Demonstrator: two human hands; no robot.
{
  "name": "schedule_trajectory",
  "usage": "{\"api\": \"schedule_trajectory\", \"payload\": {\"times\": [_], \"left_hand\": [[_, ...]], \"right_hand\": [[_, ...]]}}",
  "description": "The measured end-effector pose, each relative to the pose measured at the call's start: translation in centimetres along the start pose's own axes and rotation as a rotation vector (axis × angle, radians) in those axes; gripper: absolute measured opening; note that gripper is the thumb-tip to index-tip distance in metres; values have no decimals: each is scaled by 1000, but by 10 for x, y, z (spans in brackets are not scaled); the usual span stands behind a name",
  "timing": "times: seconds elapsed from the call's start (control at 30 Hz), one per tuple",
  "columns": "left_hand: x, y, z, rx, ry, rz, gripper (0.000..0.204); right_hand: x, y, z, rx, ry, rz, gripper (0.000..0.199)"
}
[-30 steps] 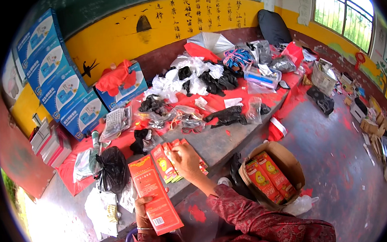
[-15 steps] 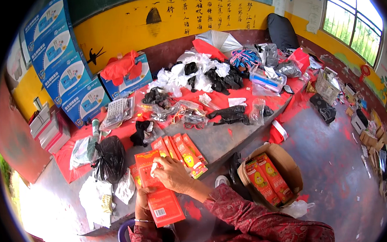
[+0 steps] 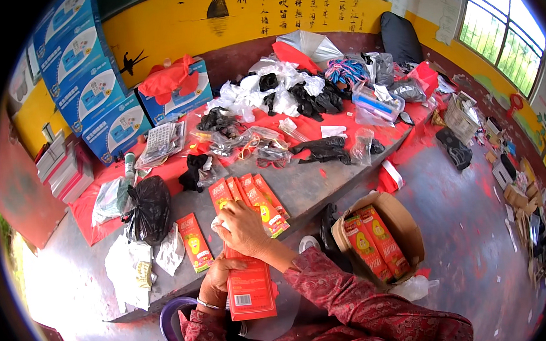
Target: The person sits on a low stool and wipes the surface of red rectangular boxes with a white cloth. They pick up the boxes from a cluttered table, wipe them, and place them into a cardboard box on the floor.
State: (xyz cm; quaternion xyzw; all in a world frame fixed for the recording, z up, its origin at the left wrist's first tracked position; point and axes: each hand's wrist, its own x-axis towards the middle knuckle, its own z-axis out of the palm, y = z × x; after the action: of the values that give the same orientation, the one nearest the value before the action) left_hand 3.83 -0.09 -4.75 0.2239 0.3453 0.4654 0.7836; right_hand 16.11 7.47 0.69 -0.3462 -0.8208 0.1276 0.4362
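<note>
A flat red box (image 3: 250, 290) with a barcode near its lower end is gripped along its left edge by my left hand (image 3: 220, 277), closed round it. My right hand (image 3: 246, 228) lies over the upper part of that box, fingers curled on a small white wad, perhaps tissue or cloth (image 3: 215, 224). Just beyond my hands, several red boxes with a yellow cartoon figure (image 3: 264, 203) lie side by side on the grey table. Another such red box (image 3: 195, 243) lies alone to the left of my hands.
An open cardboard box (image 3: 411, 237) holding two red boxes (image 3: 377, 242) stands at right. A black plastic bag (image 3: 150, 209) and white scraps (image 3: 129, 267) lie on the left. Plastic bags (image 3: 293, 85) heap up at the back. Blue cartons (image 3: 88, 69) are stacked far left. A purple basin (image 3: 168, 324) sits below.
My hands and the held red box have shifted right and a little lower, and the box stands more upright in view. The lone red box at left is now uncovered.
</note>
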Motion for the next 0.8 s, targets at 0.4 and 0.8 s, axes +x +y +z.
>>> {"api": "schedule_trajectory", "payload": {"times": [0.4,0.8], "left_hand": [[-34,38,21,-91,-85,252,58],[-25,13,-1,-33,-64,208,47]], "right_hand": [[4,39,-21,209,222,550,24],[-7,-13,7,86,83,-46,10]]}}
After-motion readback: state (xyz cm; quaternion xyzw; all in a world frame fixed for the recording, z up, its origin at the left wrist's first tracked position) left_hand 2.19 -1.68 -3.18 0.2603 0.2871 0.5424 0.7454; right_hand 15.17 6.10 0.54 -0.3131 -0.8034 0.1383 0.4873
